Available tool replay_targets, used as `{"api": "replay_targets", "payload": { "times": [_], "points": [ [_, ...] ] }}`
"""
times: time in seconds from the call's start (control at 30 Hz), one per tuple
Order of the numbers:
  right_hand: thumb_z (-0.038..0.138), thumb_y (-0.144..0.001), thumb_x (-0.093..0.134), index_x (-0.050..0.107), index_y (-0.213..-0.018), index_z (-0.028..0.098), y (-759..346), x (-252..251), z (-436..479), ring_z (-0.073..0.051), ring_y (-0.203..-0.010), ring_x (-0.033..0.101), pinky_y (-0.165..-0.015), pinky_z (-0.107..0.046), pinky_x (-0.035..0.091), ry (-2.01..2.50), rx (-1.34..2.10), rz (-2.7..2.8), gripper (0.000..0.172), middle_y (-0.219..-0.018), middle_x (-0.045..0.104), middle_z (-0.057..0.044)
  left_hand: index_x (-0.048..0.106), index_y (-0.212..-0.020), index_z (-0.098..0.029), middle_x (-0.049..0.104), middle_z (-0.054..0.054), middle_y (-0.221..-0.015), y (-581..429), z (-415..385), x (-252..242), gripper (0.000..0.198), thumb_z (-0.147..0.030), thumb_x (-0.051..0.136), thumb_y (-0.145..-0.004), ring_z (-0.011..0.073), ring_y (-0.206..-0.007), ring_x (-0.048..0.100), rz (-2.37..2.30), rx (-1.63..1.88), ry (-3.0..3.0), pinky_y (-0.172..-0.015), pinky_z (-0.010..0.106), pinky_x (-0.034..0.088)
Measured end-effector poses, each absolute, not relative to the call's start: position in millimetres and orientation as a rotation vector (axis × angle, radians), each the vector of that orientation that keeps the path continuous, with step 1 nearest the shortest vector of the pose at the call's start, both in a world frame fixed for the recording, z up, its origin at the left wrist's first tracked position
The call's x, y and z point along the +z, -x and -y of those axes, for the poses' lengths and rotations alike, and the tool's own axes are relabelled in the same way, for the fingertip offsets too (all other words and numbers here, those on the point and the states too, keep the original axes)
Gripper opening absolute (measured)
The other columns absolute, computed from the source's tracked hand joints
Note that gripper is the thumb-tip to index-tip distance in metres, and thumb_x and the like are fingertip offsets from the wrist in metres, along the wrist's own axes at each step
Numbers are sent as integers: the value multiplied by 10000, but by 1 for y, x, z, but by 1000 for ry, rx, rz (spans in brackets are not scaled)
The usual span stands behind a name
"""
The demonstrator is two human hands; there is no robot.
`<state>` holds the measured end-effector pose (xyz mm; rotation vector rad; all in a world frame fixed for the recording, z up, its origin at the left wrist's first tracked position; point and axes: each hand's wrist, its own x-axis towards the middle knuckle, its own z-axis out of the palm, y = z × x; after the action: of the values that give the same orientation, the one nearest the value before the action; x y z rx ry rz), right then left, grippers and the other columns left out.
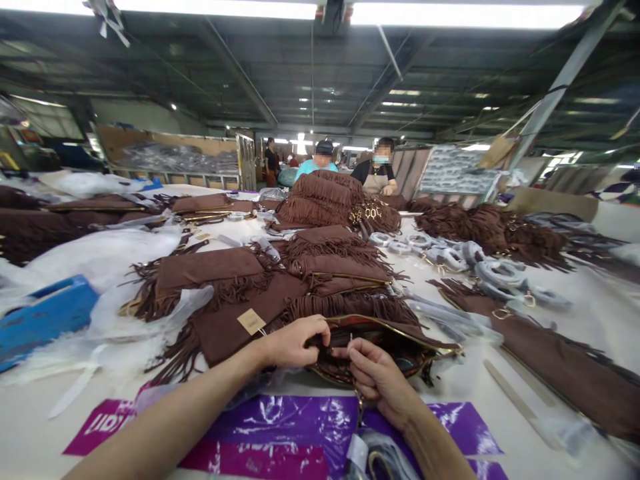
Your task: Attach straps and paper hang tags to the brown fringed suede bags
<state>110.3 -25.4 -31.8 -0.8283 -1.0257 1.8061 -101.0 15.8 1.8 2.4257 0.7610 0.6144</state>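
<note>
A dark brown fringed bag (pixel 400 347) lies in front of me, its gold zip open and its dark inside showing. Curled over the left end of that opening is my left hand (pixel 295 343), its fingertips closed at something dark I cannot make out. My right hand (pixel 377 377) pinches in the mouth of the bag, fingertips close to the left ones; a small pale bit shows above its thumb. What it holds is too small to name. Below it hangs a gold clasp (pixel 360 403). Left of the bag a tan paper tag (pixel 251 321) rests on brown material.
Purple printed plastic (pixel 280 420) and a wrapped strap (pixel 383 457) lie nearest me. Fringed bags (pixel 320 200) are piled ahead. Wrapped coiled straps (pixel 500 273) and a long brown piece (pixel 565 367) lie right; a blue tool (pixel 47 317) left. Two people (pixel 377 170) work across the table.
</note>
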Motion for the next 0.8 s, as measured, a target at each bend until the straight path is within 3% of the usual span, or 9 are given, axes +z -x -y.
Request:
{"api": "replay_targets", "payload": {
  "times": [0.1,0.27,0.4,0.47,0.6,0.8],
  "points": [
    [456,-659,880,570,-742,176,-110,-31,26,16,-407,123,-345,-140,66,825,1806,1008,425,-817,629,4,512,-819,-189,531,2,-847,97,-16,-5,194,-129,597,-656,159,-777,496,-807,638,-2448,-726,243,424],
    [496,-687,844,563,-753,187,-111,-32,26,0,-416,117,-353,-166,75,870,1750,1086,423,-831,609,7,501,-769,-186,535,-9,-789,90,-15,-11,108,-120,568,-717,145,-738,485,-959,851,-2329,-724,245,388],
    [599,-752,702,566,-776,206,-108,-36,25,-56,-410,158,-372,-190,139,1105,1528,1318,417,-526,352,102,536,-788,-179,564,-18,-783,91,-15,-12,84,-133,576,-732,144,-746,506,-1009,892,-2182,-743,249,395],
    [542,-760,675,567,-716,199,-104,-38,23,-73,-417,206,-398,-201,181,1179,1418,1389,362,-486,293,109,558,-800,-178,577,-18,-785,92,-16,-12,76,-136,567,-738,149,-759,520,-1015,887,-2118,-753,252,404],
    [359,-705,654,590,-592,179,-97,-42,18,-112,-522,378,-505,-229,275,1259,1208,1511,222,-533,467,50,588,-810,-170,609,-1,-817,92,-19,-13,85,-144,533,-751,165,-811,549,-1002,880,-2020,-770,259,419],
    [344,-702,614,636,-579,190,-92,-41,12,-166,-582,472,-559,-262,318,1314,1077,1573,198,-558,553,18,634,-914,-173,644,15,-945,93,-25,-20,208,-129,517,-748,184,-944,573,-889,900,-1908,-895,277,420]
  ]
}}
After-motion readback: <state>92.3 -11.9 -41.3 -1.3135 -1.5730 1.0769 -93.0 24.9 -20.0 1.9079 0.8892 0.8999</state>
